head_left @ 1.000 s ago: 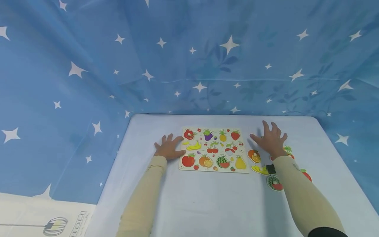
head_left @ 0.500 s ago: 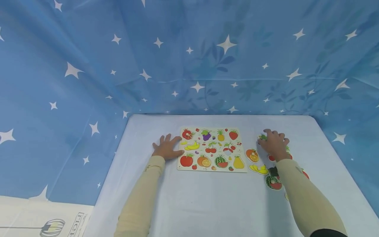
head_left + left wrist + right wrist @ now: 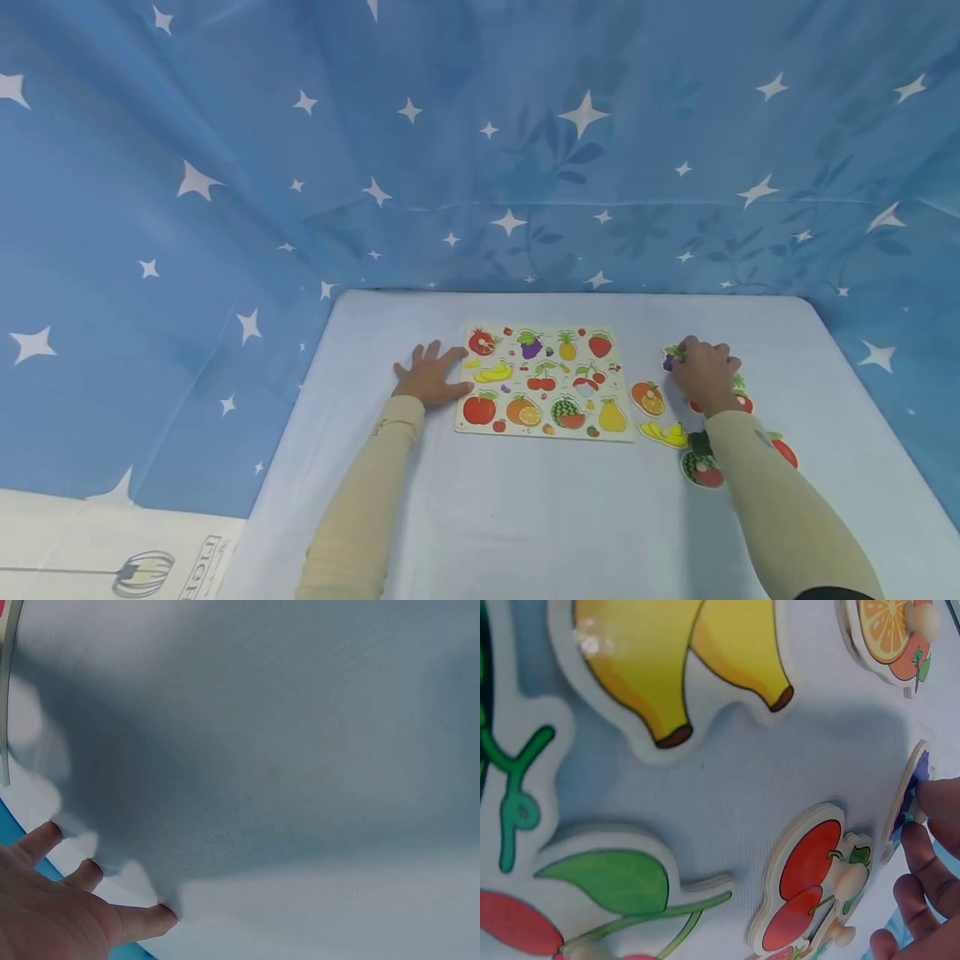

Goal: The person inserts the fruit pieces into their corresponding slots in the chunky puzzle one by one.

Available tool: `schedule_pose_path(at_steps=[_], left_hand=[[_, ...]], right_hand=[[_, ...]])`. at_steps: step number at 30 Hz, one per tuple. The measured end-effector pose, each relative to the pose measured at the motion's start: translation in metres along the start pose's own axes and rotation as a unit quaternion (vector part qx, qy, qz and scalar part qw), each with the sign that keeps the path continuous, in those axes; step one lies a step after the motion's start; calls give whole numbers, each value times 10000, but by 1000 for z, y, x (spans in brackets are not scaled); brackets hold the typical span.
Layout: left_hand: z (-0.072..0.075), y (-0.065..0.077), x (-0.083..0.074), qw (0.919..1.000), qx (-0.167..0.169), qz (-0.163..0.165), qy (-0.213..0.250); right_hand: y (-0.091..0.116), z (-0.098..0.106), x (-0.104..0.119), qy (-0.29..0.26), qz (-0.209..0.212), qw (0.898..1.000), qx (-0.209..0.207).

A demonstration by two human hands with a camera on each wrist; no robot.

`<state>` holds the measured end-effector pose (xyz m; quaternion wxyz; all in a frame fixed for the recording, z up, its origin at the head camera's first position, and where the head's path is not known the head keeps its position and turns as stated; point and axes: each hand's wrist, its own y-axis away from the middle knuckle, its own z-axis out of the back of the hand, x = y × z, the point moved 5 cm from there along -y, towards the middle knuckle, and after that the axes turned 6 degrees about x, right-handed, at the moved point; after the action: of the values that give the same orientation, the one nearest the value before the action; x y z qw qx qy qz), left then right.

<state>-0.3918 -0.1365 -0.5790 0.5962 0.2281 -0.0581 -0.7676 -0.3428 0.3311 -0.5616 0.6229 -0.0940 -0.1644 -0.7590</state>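
"While the right hand (image 3: pixel 707 375) covers part of it, what can you make out of the grape puzzle piece (image 3: pixel 668 358)?"

"In the head view, only a sliver of purple and green at the fingertips, toward the far right corner of the white-covered table (image 3: pixel 540 525). The right-wrist view adds a thin cutout with a pale edge, printed with purple grapes and turned almost side-on. Thumb and finger pinch it, hiding its middle; I can't tell whether it touches the table."

"And the left hand (image 3: pixel 427 379)?"

"Fingers spread wide, gripping nothing, with thumb and index finger at the left edge of the fruit puzzle board (image 3: pixel 522 371), which lies nearer the table's far edge. The left-wrist view crops this hand at the lower left and shows just a strip of board."

"Anything beside the right sleeve (image 3: pixel 780 500)?"

"An orange piece (image 3: pixel 648 399), a banana piece (image 3: pixel 663 433) and a watermelon piece (image 3: pixel 702 472), between the board and the table's right edge. The sleeve partly hides a red piece (image 3: pixel 785 451) beyond it. A dark shape (image 3: pixel 701 442) above the watermelon is too unclear to name."
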Motion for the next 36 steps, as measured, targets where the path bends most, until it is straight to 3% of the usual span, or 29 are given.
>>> schedule_pose_path(at_steps=[24, 36], left_hand=[[5, 3, -3, 10000, 35, 20, 45], [4, 5, -3, 10000, 22, 40, 25]], right_hand=[[-3, 12, -1, 62, 234, 9992, -309], [-3, 16, 5, 138, 78, 9993, -335]])
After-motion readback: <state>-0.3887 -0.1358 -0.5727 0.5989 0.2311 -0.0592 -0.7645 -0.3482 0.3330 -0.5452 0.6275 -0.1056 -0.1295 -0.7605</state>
